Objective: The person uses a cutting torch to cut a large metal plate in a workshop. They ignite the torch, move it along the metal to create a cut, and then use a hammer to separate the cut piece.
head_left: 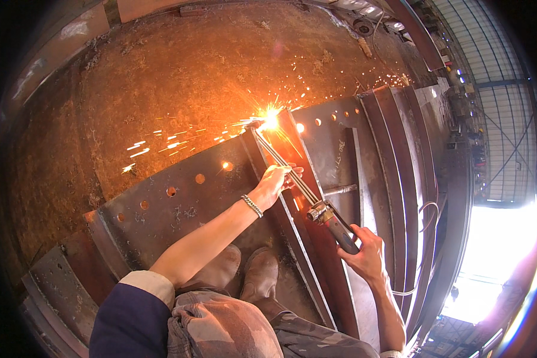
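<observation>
A cutting torch with thin metal tubes runs slantwise from my right hand up to the bright flame. My right hand grips its dark handle at the rear, by the brass-coloured valve. Farther up, my left hand is closed around the tubes, its wrist wearing a chain bracelet. The torch head lies at the far end of an upright steel flange. A white-orange glare hides the exact spot it touches. Sparks spray to the left and right of it.
Steel plates with a row of round holes extend on both sides, with several upright flanges to the right. My boots stand among the steelwork. A pale hose curves at the right. Beyond spreads a rusty brown floor.
</observation>
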A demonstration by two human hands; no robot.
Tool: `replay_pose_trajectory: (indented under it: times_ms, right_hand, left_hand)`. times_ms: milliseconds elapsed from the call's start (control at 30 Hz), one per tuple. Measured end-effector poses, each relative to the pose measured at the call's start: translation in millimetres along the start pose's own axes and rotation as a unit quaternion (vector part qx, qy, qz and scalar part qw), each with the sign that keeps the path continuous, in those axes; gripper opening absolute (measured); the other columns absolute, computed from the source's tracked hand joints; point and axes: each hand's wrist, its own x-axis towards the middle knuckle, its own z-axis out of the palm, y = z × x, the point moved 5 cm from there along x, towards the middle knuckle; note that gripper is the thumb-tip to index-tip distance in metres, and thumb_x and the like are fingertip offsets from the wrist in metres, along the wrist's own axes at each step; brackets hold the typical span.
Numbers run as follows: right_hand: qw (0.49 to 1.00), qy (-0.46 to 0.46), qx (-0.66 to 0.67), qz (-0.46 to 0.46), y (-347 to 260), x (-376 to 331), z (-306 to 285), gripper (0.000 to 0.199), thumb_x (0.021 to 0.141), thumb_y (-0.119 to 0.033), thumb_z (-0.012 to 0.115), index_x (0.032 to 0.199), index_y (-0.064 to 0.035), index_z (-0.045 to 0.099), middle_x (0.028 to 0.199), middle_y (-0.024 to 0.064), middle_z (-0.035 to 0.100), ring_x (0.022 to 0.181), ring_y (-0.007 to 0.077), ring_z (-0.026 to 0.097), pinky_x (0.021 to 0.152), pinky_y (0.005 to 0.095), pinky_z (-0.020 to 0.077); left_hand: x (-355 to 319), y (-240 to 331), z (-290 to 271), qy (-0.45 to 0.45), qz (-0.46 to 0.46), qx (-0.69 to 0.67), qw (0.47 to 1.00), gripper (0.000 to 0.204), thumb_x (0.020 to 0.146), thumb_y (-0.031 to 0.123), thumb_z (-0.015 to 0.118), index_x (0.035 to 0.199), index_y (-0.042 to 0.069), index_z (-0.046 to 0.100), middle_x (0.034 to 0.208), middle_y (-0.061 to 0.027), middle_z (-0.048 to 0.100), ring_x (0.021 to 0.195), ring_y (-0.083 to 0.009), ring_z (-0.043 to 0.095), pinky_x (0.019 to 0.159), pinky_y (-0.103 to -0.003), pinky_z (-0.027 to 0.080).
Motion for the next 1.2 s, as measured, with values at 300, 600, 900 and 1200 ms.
replay_pose_trajectory:
  times_ms: [300,600,900,1200]
  right_hand:
    - [1.000,-0.007,0.004,0.011,0.5,-0.1,-0.6,0.055,0.068,-0.020,0.083,0.117,0.0014,0.071,0.081,0.0107,0.065,0.061,0.0182,0.061,0.053,0.0320,0.0484]
    - [1.000,-0.009,-0.001,0.004,-1.9,0.1,-2.5,0.056,0.067,-0.019,0.083,0.118,0.0014,0.071,0.082,0.0114,0.065,0.062,0.0187,0.062,0.053,0.0324,0.0486]
    - [0.998,-0.026,0.018,0.055,-3.2,-2.3,-4.7,0.054,0.069,-0.020,0.083,0.118,-0.0019,0.070,0.083,0.0142,0.063,0.072,0.0274,0.066,0.067,0.0381,0.0526]
    - [0.999,-0.015,0.014,0.048,-0.9,-3.9,-4.2,0.055,0.069,-0.021,0.083,0.118,-0.0011,0.070,0.084,0.0140,0.064,0.071,0.0273,0.065,0.066,0.0379,0.0523]
  left_hand:
    - [-2.0,-0.7,-0.7,-0.011,0.007,-0.016,1.000,0.034,0.107,0.015,0.041,0.133,0.000,0.055,0.129,-0.0153,0.068,0.121,-0.0241,0.065,0.105,-0.040,0.049]
    - [-1.9,0.1,-0.3,-0.014,0.006,-0.013,1.000,0.034,0.107,0.015,0.041,0.134,-0.001,0.053,0.127,-0.0147,0.069,0.119,-0.0239,0.065,0.105,-0.040,0.050]
    - [-6.0,3.0,2.6,-0.017,0.000,-0.014,1.000,0.033,0.107,0.014,0.042,0.133,0.000,0.057,0.131,-0.0142,0.068,0.124,-0.0234,0.063,0.107,-0.040,0.047]
    - [-5.8,2.7,2.9,-0.022,0.004,-0.009,1.000,0.033,0.107,0.014,0.042,0.132,0.001,0.059,0.132,-0.0142,0.068,0.124,-0.0230,0.063,0.107,-0.040,0.047]
